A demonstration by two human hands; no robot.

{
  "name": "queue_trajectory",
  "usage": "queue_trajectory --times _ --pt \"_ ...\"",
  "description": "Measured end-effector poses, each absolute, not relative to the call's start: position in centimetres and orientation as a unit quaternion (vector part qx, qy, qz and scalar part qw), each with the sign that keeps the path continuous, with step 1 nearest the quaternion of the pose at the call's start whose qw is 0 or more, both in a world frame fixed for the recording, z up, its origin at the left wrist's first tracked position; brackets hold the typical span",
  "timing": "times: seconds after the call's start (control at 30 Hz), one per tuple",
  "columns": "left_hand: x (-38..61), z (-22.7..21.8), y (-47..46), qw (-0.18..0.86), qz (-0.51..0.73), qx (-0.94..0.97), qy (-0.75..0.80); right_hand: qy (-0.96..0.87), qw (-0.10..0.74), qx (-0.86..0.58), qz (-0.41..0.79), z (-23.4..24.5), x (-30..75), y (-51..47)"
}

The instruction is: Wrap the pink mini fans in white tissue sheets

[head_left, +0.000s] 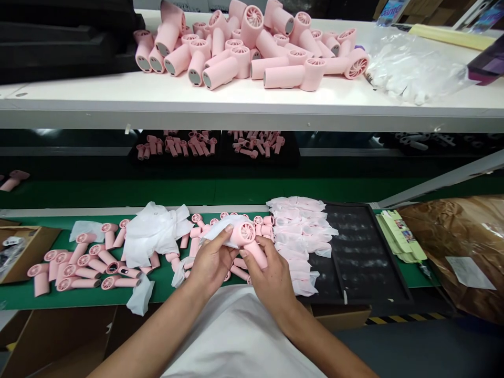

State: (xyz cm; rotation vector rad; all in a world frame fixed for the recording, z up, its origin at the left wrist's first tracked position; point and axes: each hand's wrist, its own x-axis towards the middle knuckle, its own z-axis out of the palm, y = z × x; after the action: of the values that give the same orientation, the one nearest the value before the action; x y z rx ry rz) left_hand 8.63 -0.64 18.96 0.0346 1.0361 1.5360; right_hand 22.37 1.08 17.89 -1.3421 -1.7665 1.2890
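Left hand [212, 262] pinched a white tissue-like sheet [218, 231] against a pink handheld fan [247, 233], while right hand [271, 281] was closed round the fan's handle [258, 256]. The fan was held up just above the green-topped desk [16, 300], between loose unwrapped fans [79, 262] on my left and a stack of sheet-wrapped fans [299, 236] on my right, with a black tray [362, 252] beyond them. Step in hand, as I judged it: wrapping, with the sheet lying on only one side of the fan. The next move called for folding the sheet round the fan, keeping my grip on the handle.
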Motion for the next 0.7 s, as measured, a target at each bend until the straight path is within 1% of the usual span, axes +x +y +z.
queue_trajectory --times 0.17,0.27,0.33,0.43,0.6,0.7 --pt "8.7 18.9 -0.8 0.566 0.698 0.060 0.435 -0.550 0.283 -0.459 0.638 17.6 21.5 0.7" --pt "8.5 18.9 -1.1 0.579 0.677 0.107 0.441 -0.459 0.271 -0.416 0.737 17.6 21.0 0.7" --pt "8.6 18.9 -1.2 0.594 0.657 0.130 0.446 -0.403 0.283 -0.398 0.774 17.8 20.8 0.7" --pt "9.0 19.1 -1.1 0.608 0.634 0.130 0.459 -0.371 0.316 -0.388 0.782 18.1 20.6 0.6" --pt "9.1 18.8 -1.8 0.630 0.611 0.129 0.462 -0.391 0.320 -0.367 0.781 17.9 20.2 0.7" --pt "9.3 18.9 -2.2 0.649 0.601 0.078 0.459 -0.407 0.329 -0.388 0.759 19.1 21.2 1.2"
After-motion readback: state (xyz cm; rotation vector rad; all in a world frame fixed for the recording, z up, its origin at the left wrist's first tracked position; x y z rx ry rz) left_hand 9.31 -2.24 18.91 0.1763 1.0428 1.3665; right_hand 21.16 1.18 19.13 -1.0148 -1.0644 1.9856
